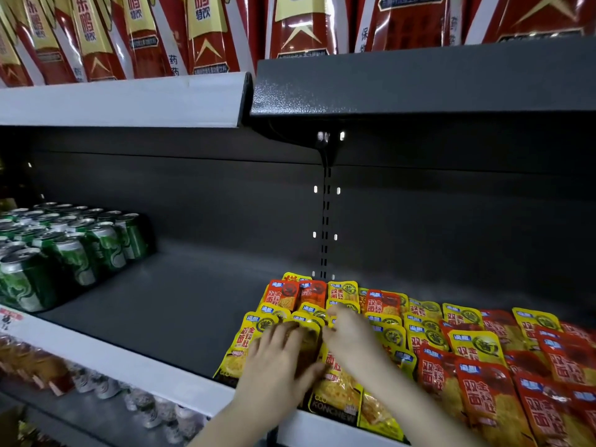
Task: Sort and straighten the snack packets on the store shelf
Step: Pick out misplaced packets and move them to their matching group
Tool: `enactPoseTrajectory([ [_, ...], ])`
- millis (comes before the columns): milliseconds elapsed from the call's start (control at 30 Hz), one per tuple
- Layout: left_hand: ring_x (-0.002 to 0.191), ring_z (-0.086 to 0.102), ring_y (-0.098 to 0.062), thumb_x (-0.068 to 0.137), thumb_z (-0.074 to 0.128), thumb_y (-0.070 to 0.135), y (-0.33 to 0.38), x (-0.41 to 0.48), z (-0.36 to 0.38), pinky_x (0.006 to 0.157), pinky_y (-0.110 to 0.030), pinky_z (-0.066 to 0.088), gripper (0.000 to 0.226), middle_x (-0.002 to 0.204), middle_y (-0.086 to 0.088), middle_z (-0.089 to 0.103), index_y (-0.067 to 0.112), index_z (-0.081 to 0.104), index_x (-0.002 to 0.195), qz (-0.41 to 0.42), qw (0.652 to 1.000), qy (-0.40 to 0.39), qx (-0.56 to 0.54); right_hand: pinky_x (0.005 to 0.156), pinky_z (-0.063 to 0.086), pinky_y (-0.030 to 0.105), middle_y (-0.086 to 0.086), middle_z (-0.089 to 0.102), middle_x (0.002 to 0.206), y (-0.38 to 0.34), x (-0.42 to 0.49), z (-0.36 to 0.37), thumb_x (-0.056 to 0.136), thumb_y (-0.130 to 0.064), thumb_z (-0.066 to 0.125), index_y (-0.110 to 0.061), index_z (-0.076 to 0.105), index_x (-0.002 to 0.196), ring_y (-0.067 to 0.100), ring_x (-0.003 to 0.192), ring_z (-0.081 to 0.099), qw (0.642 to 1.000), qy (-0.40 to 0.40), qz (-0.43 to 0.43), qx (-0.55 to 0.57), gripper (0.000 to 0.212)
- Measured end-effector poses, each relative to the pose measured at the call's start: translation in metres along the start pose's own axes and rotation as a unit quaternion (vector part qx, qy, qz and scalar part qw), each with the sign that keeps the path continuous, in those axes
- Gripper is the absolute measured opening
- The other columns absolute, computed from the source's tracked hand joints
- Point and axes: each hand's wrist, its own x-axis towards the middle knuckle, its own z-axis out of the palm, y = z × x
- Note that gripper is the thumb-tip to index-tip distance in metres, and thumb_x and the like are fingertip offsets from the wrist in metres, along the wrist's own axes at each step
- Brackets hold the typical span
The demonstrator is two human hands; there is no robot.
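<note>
Yellow snack packets (429,333) and red snack packets (483,395) lie overlapping in rows on the dark shelf (167,321), from the middle to the right. My left hand (277,353) lies flat with spread fingers on a yellow packet (240,341) at the left end of the pile. My right hand (346,333) is just to its right, with thumb and fingers pinching the top edge of another yellow packet (342,387). Two red packets (296,295) sit in the back row among yellow ones.
Green drink cans (80,253) stand grouped at the shelf's left end. Red and yellow drink pouches (206,33) fill the shelf above. A lower shelf (106,388) holds small wrapped goods. Bare shelf lies between the cans and the packets.
</note>
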Motion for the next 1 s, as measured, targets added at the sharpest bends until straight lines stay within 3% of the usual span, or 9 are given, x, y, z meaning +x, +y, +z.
enactPoseTrajectory([
  [133,0.099,0.064,-0.018,0.067,0.045,0.061,0.005,-0.003,0.002,0.076,-0.034,0.055,0.053,0.110,0.010,0.062,0.033,0.052,0.111,-0.016,1.000,-0.007,-0.002,0.080,0.050,0.036,0.011,0.065,0.102,0.004,0.028,-0.006,0.096,-0.024,0.050,-0.004,0.064,0.105,0.027,0.095,0.062,0.996,-0.003,-0.026,-0.080,0.026],
  [233,0.101,0.062,-0.017,0.066,0.046,0.059,0.004,-0.003,0.001,0.078,-0.034,0.054,0.054,0.113,0.011,0.060,0.036,0.049,0.114,-0.017,1.000,-0.019,-0.004,0.073,0.047,0.033,0.010,0.064,0.090,0.002,0.043,0.002,0.093,-0.031,0.055,-0.001,0.065,0.088,0.026,0.089,0.063,0.994,-0.053,-0.028,-0.093,0.032],
  [333,0.108,0.059,-0.018,0.070,0.045,0.059,0.003,-0.003,0.004,0.085,-0.037,0.052,0.053,0.119,0.010,0.057,0.036,0.047,0.117,-0.027,0.999,-0.021,0.002,0.081,0.051,0.036,0.007,0.065,0.095,0.002,0.051,0.010,0.092,-0.029,0.058,-0.006,0.066,0.089,0.023,0.091,0.062,0.993,-0.056,-0.033,-0.100,0.024],
  [433,0.131,0.034,-0.017,0.077,0.027,0.061,0.005,-0.002,0.004,0.108,-0.037,0.030,0.060,0.141,0.012,0.036,0.039,0.034,0.132,-0.030,0.999,-0.042,0.018,0.083,0.049,0.035,0.004,0.059,0.089,-0.001,0.055,0.012,0.092,-0.028,0.057,-0.010,0.061,0.080,0.025,0.095,0.061,0.989,-0.073,-0.026,-0.126,0.023],
  [567,0.135,0.019,-0.011,0.075,0.015,0.063,0.005,-0.003,0.001,0.112,-0.032,0.019,0.067,0.146,0.016,0.022,0.041,0.027,0.136,-0.028,0.998,-0.051,0.019,0.075,0.040,0.032,0.007,0.048,0.085,-0.005,0.059,0.010,0.094,-0.023,0.055,-0.013,0.044,0.065,0.028,0.097,0.057,0.986,-0.071,-0.017,-0.151,0.032],
  [667,0.135,0.017,-0.010,0.074,0.013,0.065,0.006,-0.002,-0.002,0.112,-0.030,0.018,0.067,0.146,0.016,0.020,0.042,0.026,0.136,-0.032,0.997,-0.067,0.018,0.080,0.043,0.036,0.015,0.055,0.103,-0.008,0.063,0.006,0.094,-0.015,0.054,-0.007,0.060,0.089,0.030,0.108,0.053,0.985,-0.050,-0.015,-0.162,0.011],
  [733,0.135,0.017,-0.009,0.074,0.011,0.065,0.006,-0.002,0.000,0.111,-0.029,0.019,0.068,0.145,0.017,0.020,0.041,0.027,0.136,-0.028,0.998,-0.063,0.009,0.087,0.046,0.039,0.015,0.054,0.118,-0.007,0.065,0.006,0.093,-0.012,0.054,-0.004,0.060,0.106,0.031,0.115,0.050,0.985,-0.042,-0.009,-0.170,0.016],
  [900,0.118,0.045,-0.011,0.080,0.040,0.059,0.003,-0.005,0.002,0.089,-0.032,0.048,0.039,0.117,0.016,0.056,0.039,0.055,0.110,-0.008,1.000,-0.006,-0.024,0.089,0.048,0.039,0.013,0.054,0.120,-0.005,0.061,0.007,0.091,-0.008,0.055,-0.005,0.061,0.105,0.029,0.114,0.050,0.984,-0.030,-0.016,-0.175,0.015],
  [1000,0.118,0.039,-0.009,0.083,0.049,0.047,-0.006,-0.002,0.010,0.094,-0.029,0.038,0.028,0.111,0.014,0.058,0.034,0.059,0.105,0.027,0.987,0.093,-0.127,0.092,0.045,0.041,0.013,0.048,0.124,-0.004,0.052,0.006,0.093,-0.011,0.051,-0.005,0.057,0.113,0.031,0.121,0.042,0.982,0.002,-0.050,-0.183,0.021],
])
